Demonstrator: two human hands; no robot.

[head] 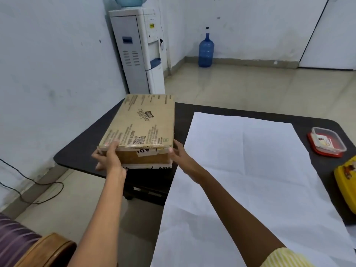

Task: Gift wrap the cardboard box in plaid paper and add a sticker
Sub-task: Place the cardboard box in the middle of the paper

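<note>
The cardboard box (142, 124) is found over the left part of the dark desk (81, 151), just beside the white sheet of paper (250, 170) that is spread out to its right; no plaid pattern can be seen on the upper face of the sheet. The box is held at its two near corners. It is gripped at the near left corner by the left hand (108, 158), the thumb laid on top and the fingers (97, 157) spread apart and curled round the corner. The near right corner is pinched by the right hand (178, 155), with the thumb on the front edge and the other fingers along the right side. Whether the box is fully lifted or its far end is resting on the desk cannot be told. The box is judged to be stiff and flat, with taped seams, and probably not heavy, since a hold at two corners is enough. Its dry board surface should not be slippery. A hold on both short sides, or from under, is considered safer than on the tape, which could peel.
</note>
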